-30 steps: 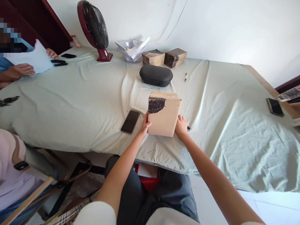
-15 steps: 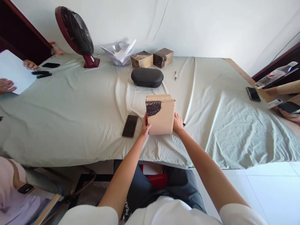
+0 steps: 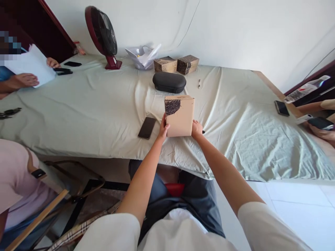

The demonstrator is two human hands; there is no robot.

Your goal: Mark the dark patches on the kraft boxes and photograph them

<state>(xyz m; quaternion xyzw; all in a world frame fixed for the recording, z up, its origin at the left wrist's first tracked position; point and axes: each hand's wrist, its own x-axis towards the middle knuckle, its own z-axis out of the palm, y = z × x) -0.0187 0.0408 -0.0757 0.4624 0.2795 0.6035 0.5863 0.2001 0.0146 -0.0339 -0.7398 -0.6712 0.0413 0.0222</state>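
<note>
Carton (image 3: 179, 118) tipped back slightly | arms (image 3: 148, 167) outstretched | hands: left (image 3: 164, 128) pinching its left edge, right (image 3: 197, 129) curled alongside, grip unclear

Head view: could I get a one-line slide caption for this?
Left hand grips a cardboard box with one black-scribbled corner, right hand at its side, smartphone to the left, black hard case beyond.

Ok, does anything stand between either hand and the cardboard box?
Nothing visible. The left hand directly grips the cardboard box at its left side; the right hand is at its lower right edge. A black tip shows on that hand's outer side.
</note>
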